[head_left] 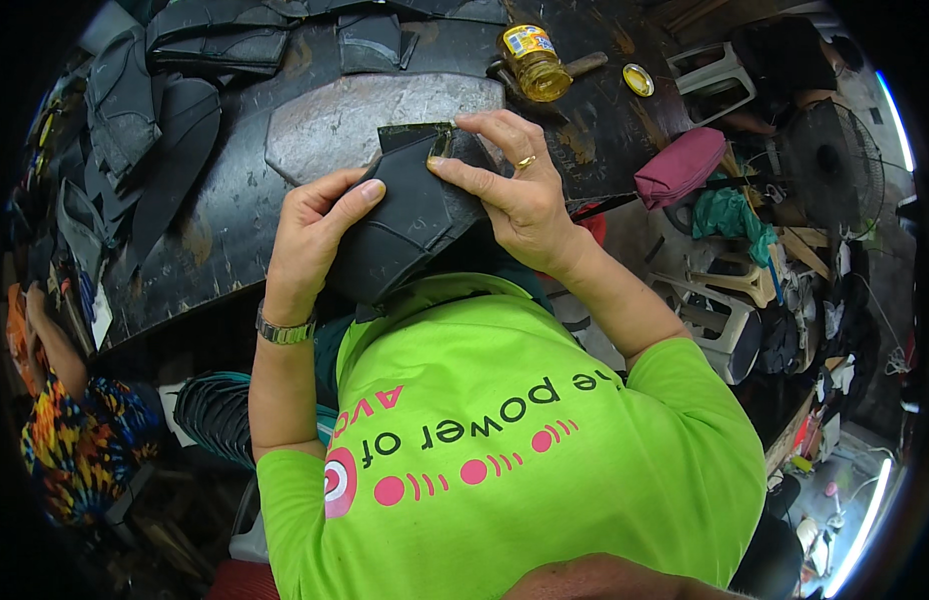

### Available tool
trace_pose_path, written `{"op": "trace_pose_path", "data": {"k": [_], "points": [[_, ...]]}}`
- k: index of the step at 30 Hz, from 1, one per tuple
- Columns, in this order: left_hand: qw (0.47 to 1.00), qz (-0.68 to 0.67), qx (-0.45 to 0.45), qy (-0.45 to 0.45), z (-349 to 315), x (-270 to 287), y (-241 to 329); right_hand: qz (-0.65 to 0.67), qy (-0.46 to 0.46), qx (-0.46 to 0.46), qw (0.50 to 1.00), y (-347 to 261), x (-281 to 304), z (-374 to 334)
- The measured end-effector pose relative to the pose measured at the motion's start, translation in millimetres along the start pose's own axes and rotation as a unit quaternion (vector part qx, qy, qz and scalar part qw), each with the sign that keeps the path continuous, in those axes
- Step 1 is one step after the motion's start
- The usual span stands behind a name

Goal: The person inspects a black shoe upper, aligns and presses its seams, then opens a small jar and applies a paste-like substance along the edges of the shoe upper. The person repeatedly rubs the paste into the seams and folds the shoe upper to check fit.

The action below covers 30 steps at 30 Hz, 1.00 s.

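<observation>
A black shoe upper (400,215), stitched from leather-like panels, is held over the table's near edge, close to my body. My left hand (315,220) grips its left side, thumb pressed on top and the other fingers hidden beneath. On the far right side, my right hand (520,185) has thumb and index finger at a narrow flap with a shiny, yellowish-looking edge. A dark strip stands up along that far edge. Just beyond the upper lies a worn grey slab (325,125), partly covered by it.
An open glass jar (540,75) of amber stuff stands at the far right, beside a wooden-handled tool (588,64) and a yellow lid (638,80). Black cut pieces (220,45) are piled far left. A maroon pouch (682,168) is right. Another person (85,430) sits left.
</observation>
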<state>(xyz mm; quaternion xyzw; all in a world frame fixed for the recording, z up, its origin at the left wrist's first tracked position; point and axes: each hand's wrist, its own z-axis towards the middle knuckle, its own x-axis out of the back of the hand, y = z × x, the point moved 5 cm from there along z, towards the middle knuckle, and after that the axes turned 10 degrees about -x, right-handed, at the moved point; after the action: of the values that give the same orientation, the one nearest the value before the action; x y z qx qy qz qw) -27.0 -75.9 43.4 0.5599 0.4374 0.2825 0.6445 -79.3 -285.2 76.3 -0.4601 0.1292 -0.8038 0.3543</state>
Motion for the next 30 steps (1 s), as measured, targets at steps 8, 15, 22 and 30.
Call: {"op": "trace_pose_path", "data": {"k": [8, 15, 22, 30], "points": [[0.999, -0.031, 0.017, 0.017, 1.7, 4.6, 0.7, -0.04, 0.02, 0.066, 0.997, -9.9, -0.3, -2.8], [0.998, -0.046, 0.037, 0.007, 1.6, 5.8, 0.4, -0.019, 0.026, 0.099, 0.995, -12.6, 0.8, -6.2], [0.997, -0.057, 0.049, 0.007, 2.8, 8.6, -1.8, -0.04, 0.051, 0.175, 0.982, -15.6, 2.3, -8.3], [0.997, -0.047, 0.027, 0.051, 5.5, 19.0, -1.0, -0.015, 0.007, 0.178, 0.984, -16.9, -0.4, -17.0]]}}
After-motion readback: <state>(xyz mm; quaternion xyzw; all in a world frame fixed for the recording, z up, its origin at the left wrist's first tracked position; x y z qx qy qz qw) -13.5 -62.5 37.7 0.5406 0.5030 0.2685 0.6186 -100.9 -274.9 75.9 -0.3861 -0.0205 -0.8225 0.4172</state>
